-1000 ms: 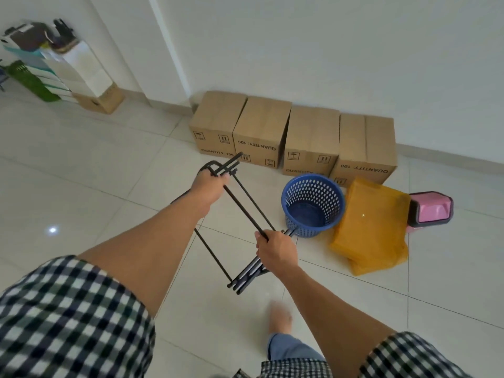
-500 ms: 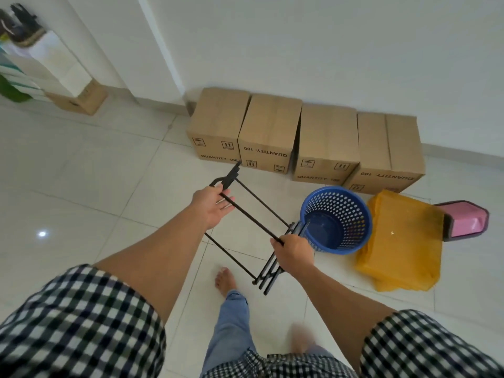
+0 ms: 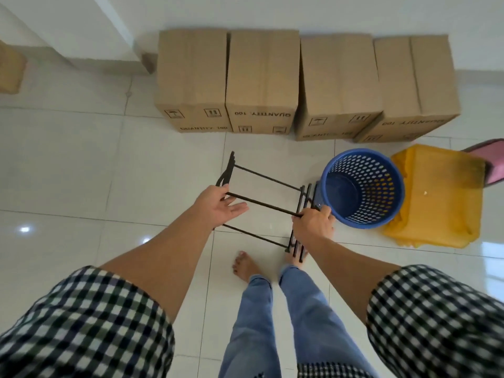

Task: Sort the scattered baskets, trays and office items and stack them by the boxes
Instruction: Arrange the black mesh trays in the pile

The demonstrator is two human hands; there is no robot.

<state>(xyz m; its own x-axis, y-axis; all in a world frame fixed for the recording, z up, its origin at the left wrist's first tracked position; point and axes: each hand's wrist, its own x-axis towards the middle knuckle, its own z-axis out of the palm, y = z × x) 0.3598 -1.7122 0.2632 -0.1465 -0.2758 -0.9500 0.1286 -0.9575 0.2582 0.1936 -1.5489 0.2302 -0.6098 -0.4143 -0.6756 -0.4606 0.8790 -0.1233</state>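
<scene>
White floor tiles point(image 3: 81, 159) run up to four cardboard boxes point(image 3: 261, 77) along the wall. In front of them is the black wire rack point(image 3: 261, 204) — the right hand point(image 3: 313, 224) has its grip clenched round the right end (just beside the blue basket point(image 3: 379, 186)), while the left hand point(image 3: 221, 207) is released, fingers straight, at the left end.

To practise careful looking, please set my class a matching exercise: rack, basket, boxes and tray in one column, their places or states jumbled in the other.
Things:
1 rack
2 basket
3 boxes
4 tray

Places or states:
A in a row against the wall
B gripped by the right hand
C standing upright, between rack and tray
D yellow, on the floor right of the basket

Pairs: 1-B, 2-C, 3-A, 4-D
</scene>
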